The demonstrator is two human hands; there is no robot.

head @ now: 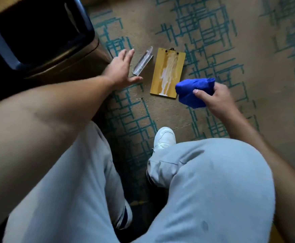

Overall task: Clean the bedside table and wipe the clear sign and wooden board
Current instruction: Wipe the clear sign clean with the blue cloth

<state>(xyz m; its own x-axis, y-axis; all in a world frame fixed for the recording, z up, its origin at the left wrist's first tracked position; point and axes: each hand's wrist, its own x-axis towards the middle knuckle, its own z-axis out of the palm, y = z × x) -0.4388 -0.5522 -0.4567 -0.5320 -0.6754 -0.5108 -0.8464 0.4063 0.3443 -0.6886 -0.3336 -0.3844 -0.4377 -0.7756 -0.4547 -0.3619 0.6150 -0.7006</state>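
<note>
Blue cloth [194,92] is bunched in the right hand's [213,97] grip beside the wooden board [160,74]; left hand [120,69], fingers spread, nears the clear sign [142,61].

The clear sign [142,60] lay on the patterned carpet left of the frame's centre, a narrow transparent piece angled from lower left to upper right. Just to its right, apart from it, the wooden board [167,72] lay flat, a yellow-brown rectangle tilted slightly clockwise, with dark fittings at its top edge and a whitish streaky smear running down its middle to the bottom edge. The bedside table [43,37] filled the upper left, dark-topped with a brown side.
</note>
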